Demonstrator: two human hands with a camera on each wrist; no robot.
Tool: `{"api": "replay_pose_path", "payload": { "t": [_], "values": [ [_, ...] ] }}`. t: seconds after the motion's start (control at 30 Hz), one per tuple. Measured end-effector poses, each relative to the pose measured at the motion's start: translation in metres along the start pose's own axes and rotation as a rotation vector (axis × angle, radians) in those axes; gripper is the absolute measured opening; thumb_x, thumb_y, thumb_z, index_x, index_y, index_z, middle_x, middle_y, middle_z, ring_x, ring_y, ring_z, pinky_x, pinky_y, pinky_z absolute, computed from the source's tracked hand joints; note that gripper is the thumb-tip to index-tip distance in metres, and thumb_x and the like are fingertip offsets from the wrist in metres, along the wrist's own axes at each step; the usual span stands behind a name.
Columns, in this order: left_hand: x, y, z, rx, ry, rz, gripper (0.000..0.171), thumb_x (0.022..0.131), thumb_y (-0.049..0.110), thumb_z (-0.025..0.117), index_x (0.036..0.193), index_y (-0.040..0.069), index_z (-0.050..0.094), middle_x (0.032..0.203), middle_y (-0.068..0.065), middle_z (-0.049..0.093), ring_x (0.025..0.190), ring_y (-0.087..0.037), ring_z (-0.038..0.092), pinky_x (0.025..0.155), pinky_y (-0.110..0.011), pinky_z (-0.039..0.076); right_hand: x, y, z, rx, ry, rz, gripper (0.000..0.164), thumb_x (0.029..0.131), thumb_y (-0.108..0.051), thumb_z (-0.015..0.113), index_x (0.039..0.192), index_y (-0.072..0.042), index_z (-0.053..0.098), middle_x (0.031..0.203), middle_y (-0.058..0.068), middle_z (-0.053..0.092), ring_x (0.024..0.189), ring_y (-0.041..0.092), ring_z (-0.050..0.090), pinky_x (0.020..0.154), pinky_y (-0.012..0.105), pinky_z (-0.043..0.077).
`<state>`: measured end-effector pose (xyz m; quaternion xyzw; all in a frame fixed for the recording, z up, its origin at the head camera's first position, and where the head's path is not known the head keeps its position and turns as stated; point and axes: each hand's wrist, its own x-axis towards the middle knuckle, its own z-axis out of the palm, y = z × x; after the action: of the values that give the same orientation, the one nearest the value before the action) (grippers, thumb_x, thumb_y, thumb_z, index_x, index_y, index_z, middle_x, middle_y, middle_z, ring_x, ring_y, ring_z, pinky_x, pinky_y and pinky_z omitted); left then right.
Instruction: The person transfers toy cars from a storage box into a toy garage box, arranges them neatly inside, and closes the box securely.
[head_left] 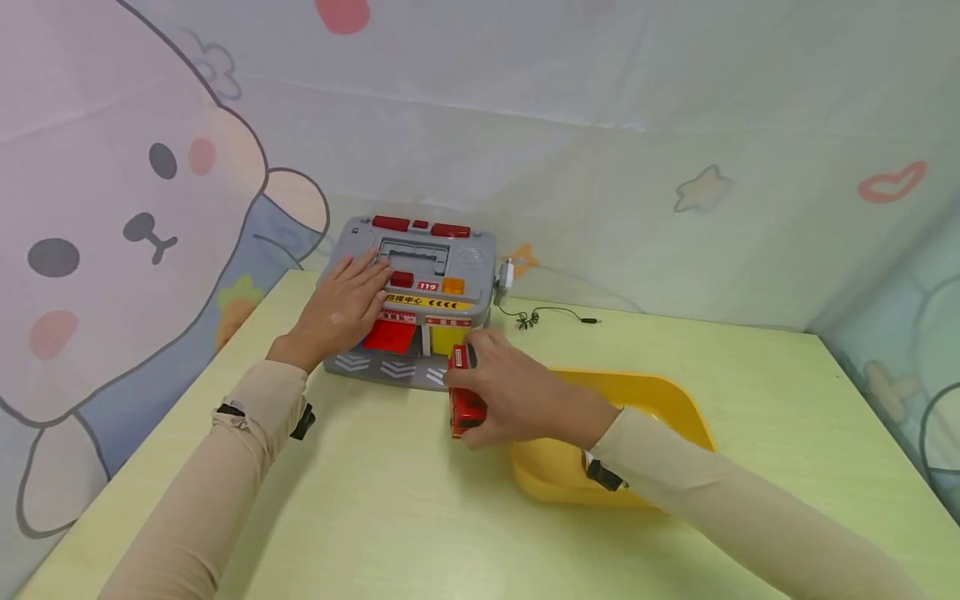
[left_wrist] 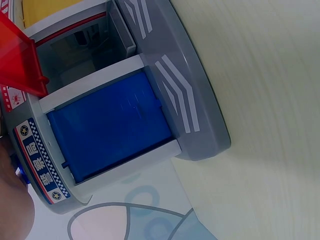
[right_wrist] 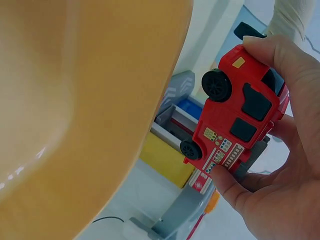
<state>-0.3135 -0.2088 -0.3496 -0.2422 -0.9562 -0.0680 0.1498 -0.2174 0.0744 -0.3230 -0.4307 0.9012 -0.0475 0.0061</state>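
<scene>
My left hand (head_left: pixel 337 308) rests flat on the roof of a grey toy fire station (head_left: pixel 475 260), its fingers stretched toward the carry handle. With my right hand (head_left: pixel 517 390) I grip a red toy fire truck (right_wrist: pixel 235 112), thumb at one end and fingers at the other, just in front of the station. The truck's black wheels and stickered side show in the right wrist view. On the station's front, a red door (head_left: pixel 392 337) is swung up and its bay shows. The blue door (left_wrist: pixel 112 125) and the yellow door (head_left: pixel 447 339) are down.
A yellow basin (head_left: pixel 678 400) stands right of the station, partly under my right forearm. Behind it a thin black cable (head_left: pixel 555 309) with a plug lies on the pale table (head_left: pixel 360 517). A printed cloth (head_left: pixel 570 167) hangs behind the table.
</scene>
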Motion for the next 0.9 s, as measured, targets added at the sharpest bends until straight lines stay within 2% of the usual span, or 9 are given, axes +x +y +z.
{"api": "replay_pose_path", "payload": {
  "t": [0.3, 0.63, 0.9],
  "values": [
    [-0.001, -0.001, 0.002, 0.003, 0.018, -0.001, 0.051, 0.105, 0.025, 0.041, 0.148, -0.002, 0.044, 0.156, -0.019, 0.042, 0.153, -0.035, 0.024, 0.127, -0.050, 0.011, 0.015, -0.010, 0.007, -0.057, -0.025, -0.041, 0.053, 0.082, -0.044, 0.073, 0.132, -0.027, 0.065, 0.140, 0.014, 0.046, 0.128, 0.025, 0.038, 0.088, 0.026, 0.055],
    [0.000, 0.000, 0.002, 0.008, 0.033, 0.019, 0.050, 0.106, 0.025, 0.041, 0.147, -0.002, 0.045, 0.155, -0.019, 0.043, 0.153, -0.035, 0.026, 0.127, -0.050, 0.013, 0.031, -0.009, 0.014, -0.091, -0.029, -0.020, 0.052, 0.083, -0.046, 0.074, 0.130, -0.026, 0.065, 0.136, 0.013, 0.049, 0.125, 0.025, 0.040, 0.088, 0.028, 0.053],
    [-0.001, 0.000, 0.001, 0.013, 0.038, 0.009, 0.050, 0.105, 0.025, 0.042, 0.148, -0.002, 0.045, 0.155, -0.019, 0.044, 0.153, -0.034, 0.026, 0.127, -0.050, 0.013, 0.047, -0.008, 0.022, -0.107, -0.064, -0.009, 0.056, 0.084, -0.048, 0.073, 0.134, -0.025, 0.064, 0.141, 0.014, 0.048, 0.129, 0.026, 0.040, 0.098, 0.032, 0.051]
  ]
}}
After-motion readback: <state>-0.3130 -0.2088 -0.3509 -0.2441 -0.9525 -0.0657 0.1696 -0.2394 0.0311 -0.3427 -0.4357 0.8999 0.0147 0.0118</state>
